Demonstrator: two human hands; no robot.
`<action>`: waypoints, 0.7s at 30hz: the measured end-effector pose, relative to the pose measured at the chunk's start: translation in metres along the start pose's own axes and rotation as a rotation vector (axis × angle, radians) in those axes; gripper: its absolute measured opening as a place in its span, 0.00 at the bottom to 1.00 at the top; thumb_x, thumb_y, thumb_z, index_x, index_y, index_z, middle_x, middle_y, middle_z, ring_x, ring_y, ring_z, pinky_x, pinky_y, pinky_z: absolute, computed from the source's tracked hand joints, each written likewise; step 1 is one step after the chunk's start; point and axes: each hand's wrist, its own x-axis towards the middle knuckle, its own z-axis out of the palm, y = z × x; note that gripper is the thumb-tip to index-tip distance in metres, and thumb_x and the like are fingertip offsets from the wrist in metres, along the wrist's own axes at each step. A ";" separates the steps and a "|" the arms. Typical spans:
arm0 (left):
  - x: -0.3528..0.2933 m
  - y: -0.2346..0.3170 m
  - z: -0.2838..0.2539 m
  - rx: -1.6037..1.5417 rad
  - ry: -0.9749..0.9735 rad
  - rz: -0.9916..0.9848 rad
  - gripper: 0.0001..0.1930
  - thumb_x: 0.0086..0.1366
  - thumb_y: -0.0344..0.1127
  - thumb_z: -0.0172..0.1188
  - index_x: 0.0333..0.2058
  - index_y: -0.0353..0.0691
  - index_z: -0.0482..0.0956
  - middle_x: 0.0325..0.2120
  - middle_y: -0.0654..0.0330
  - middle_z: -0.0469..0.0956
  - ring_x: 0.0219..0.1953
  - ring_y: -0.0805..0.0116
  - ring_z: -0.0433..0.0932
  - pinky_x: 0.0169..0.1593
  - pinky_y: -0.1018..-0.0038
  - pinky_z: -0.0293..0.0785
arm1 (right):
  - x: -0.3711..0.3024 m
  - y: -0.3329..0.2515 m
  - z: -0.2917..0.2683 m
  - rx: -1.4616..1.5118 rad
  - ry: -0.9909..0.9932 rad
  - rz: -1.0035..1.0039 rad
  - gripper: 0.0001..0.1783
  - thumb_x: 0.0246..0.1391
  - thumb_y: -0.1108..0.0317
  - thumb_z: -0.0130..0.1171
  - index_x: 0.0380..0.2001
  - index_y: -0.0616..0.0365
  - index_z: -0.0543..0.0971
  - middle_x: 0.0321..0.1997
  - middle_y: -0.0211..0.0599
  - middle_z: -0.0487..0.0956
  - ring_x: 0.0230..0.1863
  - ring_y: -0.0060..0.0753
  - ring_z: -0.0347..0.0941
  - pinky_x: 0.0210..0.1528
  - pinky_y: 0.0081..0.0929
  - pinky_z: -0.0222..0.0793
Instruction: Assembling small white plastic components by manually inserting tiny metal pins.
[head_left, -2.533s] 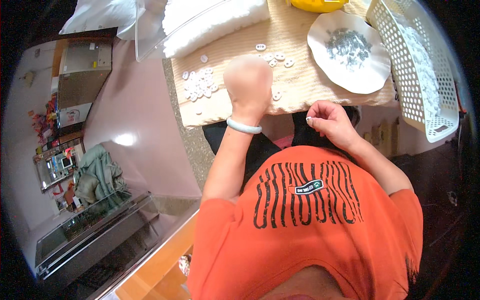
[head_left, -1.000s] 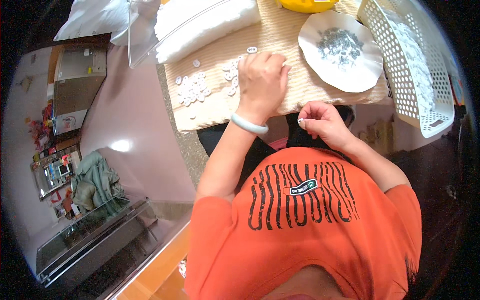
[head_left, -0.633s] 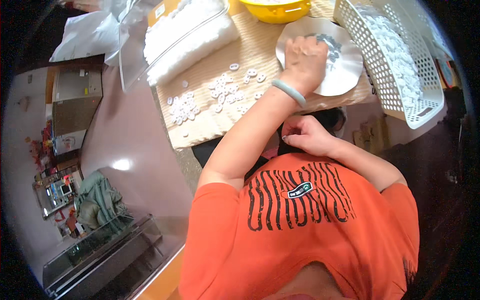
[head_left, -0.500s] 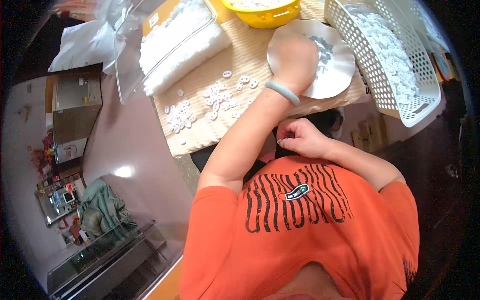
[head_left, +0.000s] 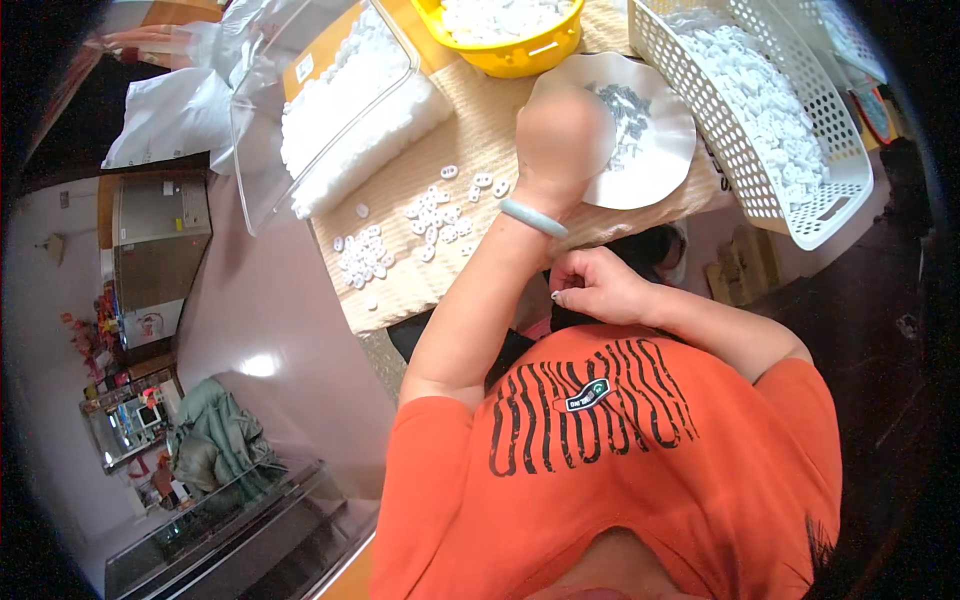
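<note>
My left hand (head_left: 565, 140), with a pale green bangle on its wrist, is over the left rim of a white wavy-edged plate (head_left: 665, 165). It is smeared, so its fingers and anything in them cannot be made out. Small grey pieces (head_left: 628, 115) lie on the plate beside it. My right hand (head_left: 605, 285) is held near my body below the table edge, its fingers curled and the thumb against them. A small pale spot shows at its fingertips, too small to name. Small white oval pieces with dark marks (head_left: 430, 212) lie in loose groups left of my left forearm.
A clear bin of white pieces (head_left: 370, 130) stands at the back left of the cloth-covered table (head_left: 400, 290). Behind the plate is a yellow basket (head_left: 520, 55) of white pieces. A white perforated basket (head_left: 745, 150), also filled with white pieces, stands to the right.
My left hand has shifted left, from over the plate toward its left rim, uncovering more grey pieces. My right hand stays curled in about the same place. The whole view has shifted slightly.
</note>
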 end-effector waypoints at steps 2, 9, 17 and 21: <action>-0.003 0.000 -0.002 0.000 0.007 -0.007 0.07 0.48 0.34 0.62 0.21 0.41 0.73 0.21 0.57 0.74 0.26 0.57 0.73 0.33 0.63 0.63 | -0.001 0.002 0.001 -0.033 0.002 -0.017 0.06 0.43 0.74 0.54 0.25 0.67 0.73 0.22 0.41 0.75 0.25 0.26 0.70 0.29 0.27 0.67; -0.010 0.001 -0.008 -0.032 -0.020 -0.052 0.10 0.52 0.36 0.62 0.21 0.37 0.73 0.21 0.53 0.74 0.27 0.54 0.73 0.31 0.62 0.68 | 0.000 0.003 0.001 -0.027 -0.006 0.037 0.04 0.42 0.76 0.57 0.25 0.63 0.74 0.22 0.31 0.74 0.27 0.19 0.68 0.31 0.21 0.66; -0.004 -0.002 -0.009 -0.113 -0.052 -0.004 0.07 0.52 0.33 0.61 0.23 0.37 0.74 0.21 0.53 0.74 0.25 0.54 0.73 0.30 0.64 0.69 | 0.010 0.004 -0.007 -0.031 -0.020 0.031 0.04 0.42 0.75 0.57 0.25 0.63 0.74 0.23 0.32 0.75 0.27 0.20 0.69 0.33 0.22 0.67; -0.004 0.004 -0.006 -0.250 -0.042 -0.045 0.03 0.54 0.28 0.57 0.27 0.36 0.73 0.24 0.51 0.73 0.29 0.52 0.73 0.33 0.64 0.70 | 0.005 0.002 -0.007 -0.093 0.049 0.024 0.05 0.41 0.73 0.58 0.25 0.61 0.76 0.25 0.33 0.76 0.29 0.21 0.70 0.34 0.23 0.68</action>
